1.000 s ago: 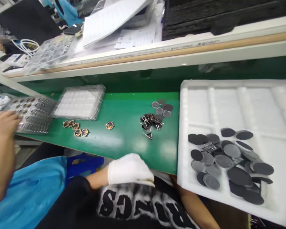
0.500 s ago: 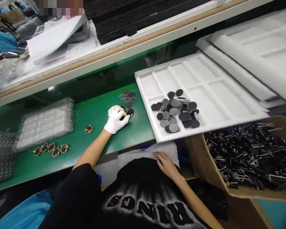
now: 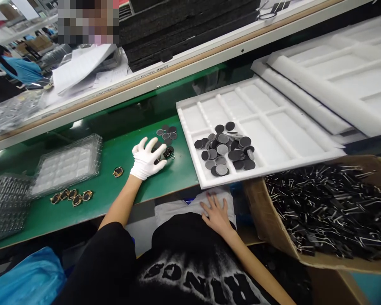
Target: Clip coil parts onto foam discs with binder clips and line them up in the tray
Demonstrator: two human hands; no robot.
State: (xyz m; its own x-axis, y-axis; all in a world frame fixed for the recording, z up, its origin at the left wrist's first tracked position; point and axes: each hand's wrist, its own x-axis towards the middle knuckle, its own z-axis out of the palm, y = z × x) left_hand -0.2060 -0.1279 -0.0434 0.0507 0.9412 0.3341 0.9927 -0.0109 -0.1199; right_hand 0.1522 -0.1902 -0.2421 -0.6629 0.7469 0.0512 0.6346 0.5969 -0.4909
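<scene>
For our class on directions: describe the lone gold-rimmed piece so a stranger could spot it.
On the green tabletop, look just left of the white-gloved left hand. The small round gold-rimmed piece there lies alone; its five lookalikes sit grouped farther left.

Your left hand [image 3: 147,159], in a white glove, spreads its fingers over binder clips [image 3: 169,153] on the green table [image 3: 178,178], near a cluster of round discs [image 3: 166,136]. Your bare right hand [image 3: 218,214] lies splayed on your lap [image 3: 178,210]. Rightward, dark and grey discs [image 3: 222,150] lie heaped in a white foam tray [image 3: 287,130], beside a cardboard box [image 3: 257,209] of clips [image 3: 333,212]; leftward sit gold-rimmed watch cases [image 3: 72,194].
</scene>
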